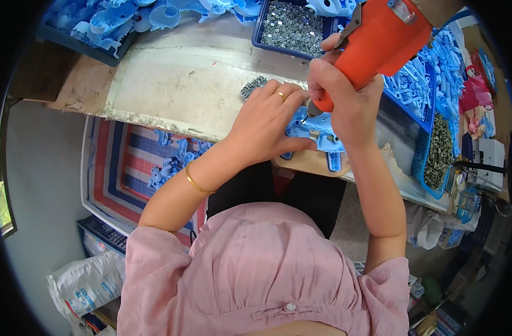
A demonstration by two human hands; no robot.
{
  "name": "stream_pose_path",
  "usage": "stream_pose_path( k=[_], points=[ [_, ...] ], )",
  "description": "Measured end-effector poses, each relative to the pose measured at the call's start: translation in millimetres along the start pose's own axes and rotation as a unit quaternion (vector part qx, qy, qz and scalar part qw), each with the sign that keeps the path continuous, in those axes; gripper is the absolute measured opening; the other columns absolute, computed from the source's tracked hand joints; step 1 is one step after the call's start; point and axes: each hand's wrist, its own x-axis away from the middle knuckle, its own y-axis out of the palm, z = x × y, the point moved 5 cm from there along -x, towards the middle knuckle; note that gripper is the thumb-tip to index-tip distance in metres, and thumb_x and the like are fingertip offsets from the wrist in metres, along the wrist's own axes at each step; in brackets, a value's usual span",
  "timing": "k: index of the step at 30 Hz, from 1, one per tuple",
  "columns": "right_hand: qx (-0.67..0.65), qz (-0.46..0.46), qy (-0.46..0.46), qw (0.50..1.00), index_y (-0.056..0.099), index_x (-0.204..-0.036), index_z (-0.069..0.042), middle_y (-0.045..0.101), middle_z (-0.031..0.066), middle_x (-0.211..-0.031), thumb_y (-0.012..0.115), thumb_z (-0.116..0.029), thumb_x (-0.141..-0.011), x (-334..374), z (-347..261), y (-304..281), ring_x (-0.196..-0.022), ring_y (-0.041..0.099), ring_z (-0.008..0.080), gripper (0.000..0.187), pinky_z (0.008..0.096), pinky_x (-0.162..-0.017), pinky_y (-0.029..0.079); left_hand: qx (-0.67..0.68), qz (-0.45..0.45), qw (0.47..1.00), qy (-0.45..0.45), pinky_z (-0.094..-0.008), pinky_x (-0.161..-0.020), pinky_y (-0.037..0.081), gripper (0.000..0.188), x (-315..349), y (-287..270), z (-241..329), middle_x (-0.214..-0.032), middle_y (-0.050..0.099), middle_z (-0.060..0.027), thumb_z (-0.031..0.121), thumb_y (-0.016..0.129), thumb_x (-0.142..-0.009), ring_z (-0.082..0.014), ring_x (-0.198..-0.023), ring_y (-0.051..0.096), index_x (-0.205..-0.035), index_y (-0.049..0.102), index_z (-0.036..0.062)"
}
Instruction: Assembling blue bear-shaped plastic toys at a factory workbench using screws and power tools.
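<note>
My right hand (348,92) grips an orange power screwdriver (376,47), tilted so its tip points down and left. The tip meets a light blue plastic part (318,123) on the bench, or sits just above it; I cannot tell which. On the left side of that part, my left hand (264,120) holds it down, thumb toward me and fingers on the far side. Some of the part is hidden beneath my hands. Just beyond my left fingers lies a small pile of grey metal pieces (252,87).
A dark blue tray (284,52) of small silvery hardware stands at the back. Blue parts fill a dark bin (118,55) at far left and a blue bin (432,115) at right. Nearer right, a basket (427,187) holds greyish pieces. Lower left, a stripe-lined box (111,168) contains blue parts.
</note>
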Motion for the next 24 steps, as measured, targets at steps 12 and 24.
stream_pose_path(
  k=[12, 24],
  points=[
    [0.046, 0.027, -0.039, 0.998, 0.061, -0.1, 0.002, 0.062, 0.003, -0.078, 0.068, 0.001, -0.087, 12, 6, 5, -0.06, 0.059, 0.0085, 0.014, 0.023, -0.056, 0.048, -0.009, 0.043, 0.999, 0.026, -0.0412, -0.091, 0.046, 0.069, 2, 10, -3, -0.114, 0.061, -0.0099, 0.041, 0.089, -0.063, -0.0309, -0.106, 0.055, -0.115, 0.059, 0.0055],
    [0.021, -0.034, -0.003, 0.999, 0.056, -0.117, 0.002, 0.064, 0.0035, -0.081, 0.07, -0.008, -0.093, -1, -17, 1, -0.069, 0.062, 0.0098, 0.03, 0.0249, -0.062, 0.049, -0.014, 0.001, 1.0, -0.003, -0.0429, -0.095, 0.045, 0.077, -2, 2, 5, -0.12, 0.061, -0.0112, 0.039, 0.089, -0.065, -0.0327, -0.11, 0.056, -0.127, 0.058, 0.0051]
  ],
)
